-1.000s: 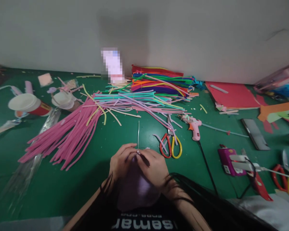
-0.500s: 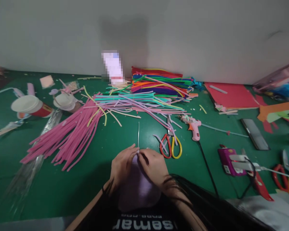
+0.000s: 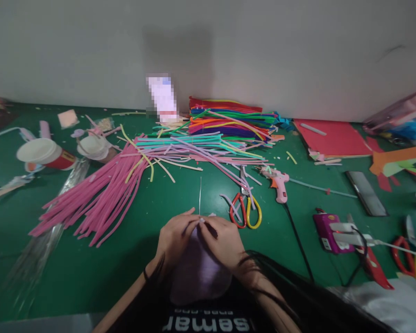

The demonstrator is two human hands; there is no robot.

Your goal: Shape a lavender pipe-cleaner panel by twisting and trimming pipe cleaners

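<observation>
In the head view my left hand (image 3: 176, 233) and my right hand (image 3: 223, 238) meet at the front middle of the table. Their thumbs and fingers pinch a small pale lilac piece (image 3: 201, 220), its kind too small to make out. A thin straight wire (image 3: 200, 194) rises beyond the fingertips over the green tabletop; its lower end is hidden by the fingers. Under the hands is a rounded purple patch (image 3: 201, 273), partly covered, and I cannot tell what it is. Just to the right lie scissors (image 3: 246, 210) with one red and one yellow handle.
Pink pipe cleaners (image 3: 100, 199) fan out on the left, beside paper cups (image 3: 38, 150). Bundles of coloured pipe cleaners (image 3: 232, 118) lie at the back near a lit, blurred phone (image 3: 162, 97). A pink glue gun (image 3: 280, 185), its black cord and a dark phone (image 3: 366, 193) are to the right.
Both hands stay together, with the fingertips slightly shifted around the small lilac piece, which shows more now. The wire has moved slightly to the right.
</observation>
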